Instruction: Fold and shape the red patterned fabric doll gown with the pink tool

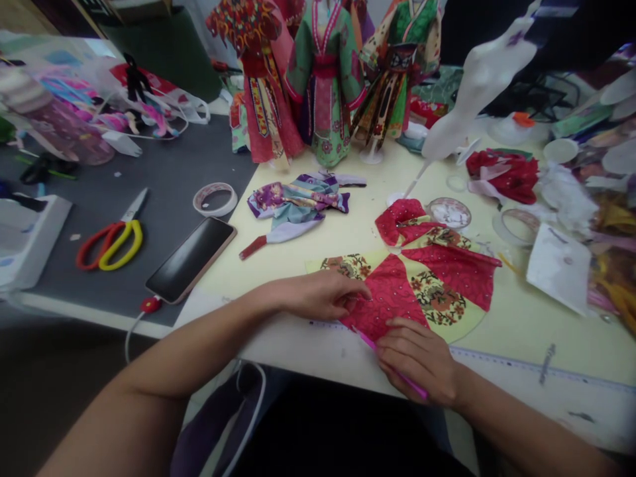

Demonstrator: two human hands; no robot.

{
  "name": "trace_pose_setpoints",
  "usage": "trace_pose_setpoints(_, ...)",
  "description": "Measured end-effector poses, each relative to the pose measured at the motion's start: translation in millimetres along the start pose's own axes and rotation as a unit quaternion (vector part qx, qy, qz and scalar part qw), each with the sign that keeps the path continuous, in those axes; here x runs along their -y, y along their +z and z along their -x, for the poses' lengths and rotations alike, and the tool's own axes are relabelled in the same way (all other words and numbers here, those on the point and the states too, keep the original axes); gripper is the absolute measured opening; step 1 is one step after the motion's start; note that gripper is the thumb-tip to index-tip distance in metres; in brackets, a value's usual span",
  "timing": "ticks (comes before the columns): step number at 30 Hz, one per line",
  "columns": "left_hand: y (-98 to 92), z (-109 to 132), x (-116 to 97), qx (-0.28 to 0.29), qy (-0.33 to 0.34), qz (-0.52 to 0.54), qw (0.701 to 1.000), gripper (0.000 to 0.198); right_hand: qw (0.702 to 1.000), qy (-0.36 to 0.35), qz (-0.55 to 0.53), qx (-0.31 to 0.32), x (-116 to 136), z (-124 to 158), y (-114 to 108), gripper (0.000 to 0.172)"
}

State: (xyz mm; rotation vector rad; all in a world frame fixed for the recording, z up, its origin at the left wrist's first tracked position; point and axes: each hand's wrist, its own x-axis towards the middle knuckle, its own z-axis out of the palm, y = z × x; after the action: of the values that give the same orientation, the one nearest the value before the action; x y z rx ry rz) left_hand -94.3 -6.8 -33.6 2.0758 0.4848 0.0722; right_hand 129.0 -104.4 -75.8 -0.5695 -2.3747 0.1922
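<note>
A small skirt piece (387, 291) of red dotted and pale yellow flowered panels lies fanned out on the table in front of me. My left hand (318, 295) rests on its left part, fingers curled and pinching at the red cloth. My right hand (415, 358) is closed around a thin pink pen-like stick (416, 387); the stick's tip points at the red panel's near edge, and its kind is unclear. The fingers of that hand also lie on the cloth's edge. A gathered red and flowered piece (405, 222) sits at the skirt's top.
Scissors (119, 238), a phone (191, 262) with a cable and a tape roll (215, 199) lie left. A purple-blue doll garment (301, 202) lies ahead. Dressed dolls (325, 86) and a white mannequin (479, 86) stand behind. Tape rolls and cloth scraps crowd the right.
</note>
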Motion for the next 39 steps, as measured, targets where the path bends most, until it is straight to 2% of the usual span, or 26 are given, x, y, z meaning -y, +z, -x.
trace_pose_setpoints(14,10.2,-4.4,0.8,-0.041,0.027,-0.109,0.993,0.025,1.000,0.021,-0.014,0.003,-0.6,-3.2,0.1,0.020)
trace_pose_setpoints(22,13.7,-5.7,1.5,-0.051,0.023,-0.126,0.991,0.019,0.999,0.027,-0.018,0.007,-0.5,-5.7,0.2,0.019)
trace_pose_setpoints(33,15.0,-7.1,2.1,-0.049,0.008,-0.151,0.987,0.025,0.999,0.025,-0.019,0.010,-0.5,-4.3,0.3,0.018)
trace_pose_setpoints(39,18.4,-8.1,4.8,-0.052,0.005,-0.181,0.982,0.029,0.999,-0.013,-0.041,0.014,1.9,-3.6,-3.2,0.016)
